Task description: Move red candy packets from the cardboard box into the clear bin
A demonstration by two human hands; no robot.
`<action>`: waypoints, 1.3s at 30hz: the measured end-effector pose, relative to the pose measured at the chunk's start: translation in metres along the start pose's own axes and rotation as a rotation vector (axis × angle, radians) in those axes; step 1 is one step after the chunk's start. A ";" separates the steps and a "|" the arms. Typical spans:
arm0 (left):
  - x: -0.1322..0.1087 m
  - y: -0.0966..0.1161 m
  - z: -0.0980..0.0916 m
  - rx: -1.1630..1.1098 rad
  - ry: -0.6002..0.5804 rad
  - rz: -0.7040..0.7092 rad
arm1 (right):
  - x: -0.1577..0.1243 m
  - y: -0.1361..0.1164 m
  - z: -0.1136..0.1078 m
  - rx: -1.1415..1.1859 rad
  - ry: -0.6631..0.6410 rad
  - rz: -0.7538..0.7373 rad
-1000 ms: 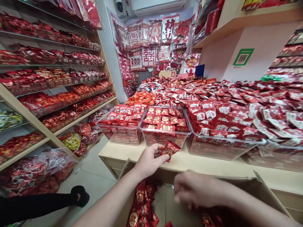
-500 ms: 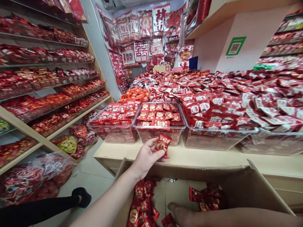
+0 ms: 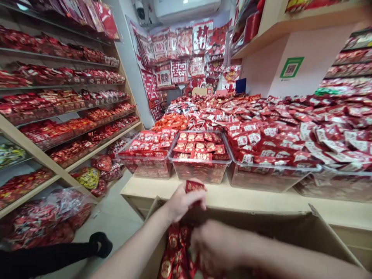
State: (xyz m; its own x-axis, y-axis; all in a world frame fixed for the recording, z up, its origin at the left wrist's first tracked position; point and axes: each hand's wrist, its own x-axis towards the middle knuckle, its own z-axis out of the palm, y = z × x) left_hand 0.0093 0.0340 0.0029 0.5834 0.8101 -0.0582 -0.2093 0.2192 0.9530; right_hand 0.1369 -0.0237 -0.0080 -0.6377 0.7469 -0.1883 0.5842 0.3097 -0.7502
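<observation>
My left hand (image 3: 184,201) is closed on a small red wrapped candy packet (image 3: 194,186), held above the near edge of the cardboard box (image 3: 261,221). Just below and to the right, my right hand (image 3: 215,242) hangs over the box's inside. Motion blurs its fingers, so whether it holds anything is hidden. Inside the box at the left lie several red packets with gold print (image 3: 173,248). Beyond my left hand stands a clear plastic bin (image 3: 200,170) holding neat rows of red and gold packets.
More clear bins (image 3: 261,178) line the light wooden counter (image 3: 247,195), with heaped red packets behind. Shelves (image 3: 72,131) full of packets rise at the left. Plastic bags (image 3: 55,217) lie on the floor, near a leg with a black shoe (image 3: 100,244).
My right hand has risen and moved left from inside the box. My left hand has moved slightly lower, its packet now tipped. The camera's view has shifted a little upward.
</observation>
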 end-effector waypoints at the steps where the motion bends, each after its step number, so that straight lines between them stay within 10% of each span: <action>1: 0.000 0.003 -0.001 -0.030 0.041 0.054 | -0.001 -0.007 -0.017 0.048 0.069 -0.039; 7: 0.000 0.007 0.004 -0.050 0.056 0.084 | -0.011 -0.004 -0.080 0.615 0.685 -0.042; 19: 0.002 0.002 0.013 0.208 0.178 0.181 | -0.008 0.017 -0.066 0.692 0.464 -0.052; 39: 0.003 -0.007 0.015 -0.106 0.309 0.157 | -0.010 0.012 -0.073 0.502 0.713 -0.028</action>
State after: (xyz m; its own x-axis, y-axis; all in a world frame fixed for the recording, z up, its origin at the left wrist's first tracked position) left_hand 0.0243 0.0272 0.0001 0.2760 0.9610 -0.0160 -0.3671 0.1207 0.9223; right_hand 0.1874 0.0153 0.0318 -0.0846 0.9851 0.1498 0.1762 0.1628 -0.9708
